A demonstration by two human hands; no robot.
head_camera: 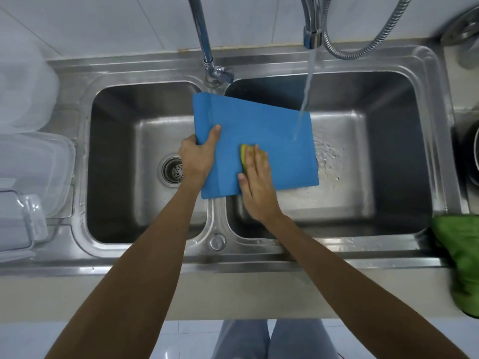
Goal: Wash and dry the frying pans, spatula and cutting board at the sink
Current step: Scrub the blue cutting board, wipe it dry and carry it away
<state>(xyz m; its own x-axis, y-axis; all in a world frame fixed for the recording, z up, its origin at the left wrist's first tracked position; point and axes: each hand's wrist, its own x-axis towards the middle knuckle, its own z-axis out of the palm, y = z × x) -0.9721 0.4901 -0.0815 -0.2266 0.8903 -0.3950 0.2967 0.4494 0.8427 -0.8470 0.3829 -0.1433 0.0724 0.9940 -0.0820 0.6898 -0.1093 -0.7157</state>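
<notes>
— Far left, at nine o'clock?
— Clear plastic boxes (33, 161), stacked on the desk (233, 294) beside the sink (259, 257).
— Next along?
— Left basin, with a round drain (173, 171) just at nine o'clock of the left hand (198, 159).
— Spread or gripping, that hand?
— Gripping. Curled round the left edge of the blue cutting board (259, 117), thumb on top, fingers hidden underneath.
— And the board itself?
— Lying across the divider between the two basins, mostly over the right one, far corner toward twelve o'clock, near the base of the left tap (204, 35). Cannot tell whether resting on the divider or held clear of it.
— Then the right hand (256, 185)?
— Laid flat, fingers straight and close together, pressing a yellow-green sponge (243, 154) onto the near half of the board.
— Anything running?
— Water (305, 94), falling from the right tap (313, 35) at one o'clock, landing on the board at two o'clock of the sponge. Splashes on the basin floor just past the board's right edge.
— Far right?
— Dark pot (470, 156) at three o'clock, cut off by the edge; green cloth (461, 255) draped over the desk edge at four o'clock.
</notes>
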